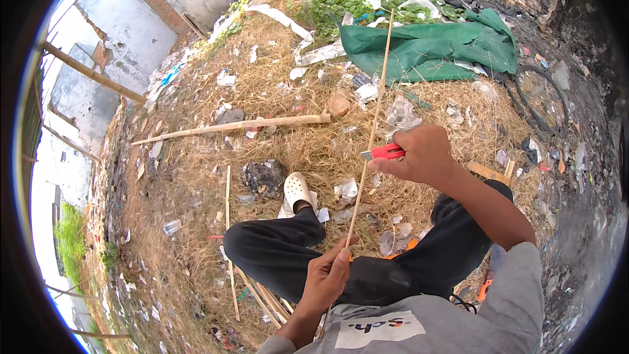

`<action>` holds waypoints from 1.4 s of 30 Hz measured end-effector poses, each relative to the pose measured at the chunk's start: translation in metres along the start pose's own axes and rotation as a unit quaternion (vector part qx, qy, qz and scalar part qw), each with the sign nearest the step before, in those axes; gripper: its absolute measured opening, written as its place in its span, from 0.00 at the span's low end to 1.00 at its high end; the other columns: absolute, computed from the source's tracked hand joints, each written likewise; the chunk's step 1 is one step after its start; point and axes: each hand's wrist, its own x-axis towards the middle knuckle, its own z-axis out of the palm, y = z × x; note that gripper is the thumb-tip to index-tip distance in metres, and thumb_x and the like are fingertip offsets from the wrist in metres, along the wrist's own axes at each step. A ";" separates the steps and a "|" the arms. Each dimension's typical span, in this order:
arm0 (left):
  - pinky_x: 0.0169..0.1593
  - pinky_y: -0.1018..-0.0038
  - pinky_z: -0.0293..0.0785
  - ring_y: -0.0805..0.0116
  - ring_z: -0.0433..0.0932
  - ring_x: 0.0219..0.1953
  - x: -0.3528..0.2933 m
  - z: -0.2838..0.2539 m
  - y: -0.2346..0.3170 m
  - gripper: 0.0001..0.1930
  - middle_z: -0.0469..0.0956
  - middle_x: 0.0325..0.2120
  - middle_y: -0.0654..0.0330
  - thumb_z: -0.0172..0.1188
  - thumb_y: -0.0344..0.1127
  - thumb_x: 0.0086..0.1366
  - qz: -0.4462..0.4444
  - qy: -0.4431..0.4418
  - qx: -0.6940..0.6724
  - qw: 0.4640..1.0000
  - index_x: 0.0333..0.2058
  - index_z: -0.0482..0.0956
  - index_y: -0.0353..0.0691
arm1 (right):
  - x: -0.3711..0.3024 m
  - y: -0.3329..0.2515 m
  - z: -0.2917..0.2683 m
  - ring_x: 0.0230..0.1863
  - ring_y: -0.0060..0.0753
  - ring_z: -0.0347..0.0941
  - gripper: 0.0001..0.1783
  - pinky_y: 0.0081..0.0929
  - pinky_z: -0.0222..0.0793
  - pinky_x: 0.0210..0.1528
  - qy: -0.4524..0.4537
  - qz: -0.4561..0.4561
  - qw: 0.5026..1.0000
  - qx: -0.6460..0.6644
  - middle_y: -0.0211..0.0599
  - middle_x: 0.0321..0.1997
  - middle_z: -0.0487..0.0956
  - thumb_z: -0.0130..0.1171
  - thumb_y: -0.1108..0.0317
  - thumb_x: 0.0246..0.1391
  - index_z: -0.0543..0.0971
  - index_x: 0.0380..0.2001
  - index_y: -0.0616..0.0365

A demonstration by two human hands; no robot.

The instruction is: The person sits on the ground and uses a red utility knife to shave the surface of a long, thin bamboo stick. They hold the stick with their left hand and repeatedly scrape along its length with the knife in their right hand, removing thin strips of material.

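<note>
A long thin bamboo strip (375, 132) runs from my lap up and away toward the green sheet. Low down on it, over my lap, my left hand (326, 277) is closed round the strip. My right hand (422, 155) grips a red box cutter (386, 151), its short blade pointing left and at or very near the strip's edge. Farther up, the strip is bare and its far tip reaches near an upright pole. More split bamboo strips (263, 298) lie beside my left leg, partly hidden under it.
A thicker bamboo piece (242, 127) lies across the dry grass ahead. Near my pale clog (297, 190) sits a dark rock-like lump (263, 177). A crumpled green sheet (429, 49) spreads at the far right, with a black hose (540, 101) beside it. Litter is scattered all round.
</note>
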 end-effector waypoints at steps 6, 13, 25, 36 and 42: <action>0.23 0.85 0.50 0.89 0.56 0.18 -0.001 0.000 -0.007 0.20 0.60 0.16 0.77 0.48 0.38 0.75 0.027 0.012 0.038 0.999 0.59 0.71 0.33 | -0.007 -0.003 0.002 0.09 0.40 0.67 0.41 0.34 0.60 0.14 0.004 -0.041 0.999 -0.003 0.34 0.05 0.66 0.57 0.21 0.41 0.76 0.09 0.53; 0.24 0.86 0.51 0.89 0.56 0.19 -0.011 0.002 -0.008 0.20 0.60 0.17 0.77 0.48 0.38 0.75 -0.009 0.022 0.086 0.996 0.60 0.71 0.34 | 0.012 0.037 0.004 0.12 0.45 0.68 0.39 0.38 0.62 0.17 0.027 0.022 0.997 -0.070 0.38 0.08 0.67 0.58 0.25 0.43 0.73 0.09 0.54; 0.23 0.83 0.50 0.86 0.55 0.17 -0.058 -0.009 -0.038 0.20 0.60 0.15 0.74 0.45 0.41 0.76 -0.106 -0.055 -0.038 0.992 0.55 0.74 0.31 | 0.038 0.175 -0.031 0.18 0.48 0.71 0.46 0.40 0.66 0.25 0.086 0.375 0.920 -0.077 0.41 0.13 0.71 0.43 0.21 0.51 0.75 0.13 0.59; 0.17 0.84 0.55 0.85 0.58 0.12 0.000 -0.013 -0.012 0.24 0.62 0.11 0.70 0.38 0.46 0.78 0.005 -0.030 -0.007 1.000 0.54 0.73 0.31 | -0.009 -0.007 0.000 0.12 0.44 0.68 0.38 0.38 0.62 0.18 -0.057 0.003 0.998 0.030 0.38 0.08 0.66 0.58 0.24 0.42 0.75 0.10 0.52; 0.20 0.85 0.55 0.87 0.59 0.15 -0.004 -0.006 -0.008 0.21 0.64 0.12 0.71 0.42 0.42 0.77 0.039 -0.006 0.085 0.996 0.56 0.73 0.33 | -0.002 -0.002 0.008 0.10 0.41 0.66 0.40 0.38 0.59 0.15 -0.032 -0.005 0.999 0.004 0.35 0.06 0.64 0.60 0.23 0.39 0.72 0.08 0.53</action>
